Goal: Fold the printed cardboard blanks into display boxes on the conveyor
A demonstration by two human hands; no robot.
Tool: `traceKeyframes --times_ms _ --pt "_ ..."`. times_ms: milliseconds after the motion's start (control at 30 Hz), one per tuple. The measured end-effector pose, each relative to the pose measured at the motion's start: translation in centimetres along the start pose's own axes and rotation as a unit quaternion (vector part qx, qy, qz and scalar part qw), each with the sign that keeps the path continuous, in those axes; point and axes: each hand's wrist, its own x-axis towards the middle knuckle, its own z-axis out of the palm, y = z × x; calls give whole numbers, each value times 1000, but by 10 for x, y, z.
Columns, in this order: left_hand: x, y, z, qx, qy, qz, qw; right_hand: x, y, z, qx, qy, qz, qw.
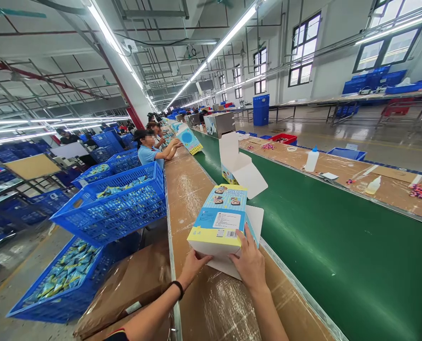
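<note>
A blue, yellow and white printed paper carton [218, 222] is held up over the cardboard-covered bench top [211, 308], with its white flaps spread out below and behind it. My left hand [195, 268], with a black band at the wrist, grips its lower left edge. My right hand [250, 258] grips its lower right edge. The carton's underside is hidden. Beyond it, a similar carton with open white flaps [237, 168] stands at the edge of the green conveyor belt [339, 251].
Blue plastic crates of foil packets [125, 203] stand left of the bench, with a brown wrapped parcel [125, 293] near my left arm. A co-worker in a blue shirt [149, 154] works farther along. Glue bottles [312, 160] stand on a cardboard-covered bench beyond the belt.
</note>
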Motion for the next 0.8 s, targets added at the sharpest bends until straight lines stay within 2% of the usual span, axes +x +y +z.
traceKeyframes --times_ms 100,200,400,567,667,800 --pt "0 3 3 74 60 7 995 2 -3 -2 -34 37 8 999" --pt "-1 8 7 131 105 -15 986 6 -8 0 -51 81 4 995" --pt "3 8 15 145 133 -72 978 8 -11 20 -67 92 2 993" --pt "10 -7 22 69 142 -79 984 6 -9 35 -63 89 -14 994" --pt "11 -15 31 5 123 -46 991 5 -9 38 -35 93 -13 995" --pt "12 -19 43 -60 82 7 995 5 -14 37 14 141 -25 990"
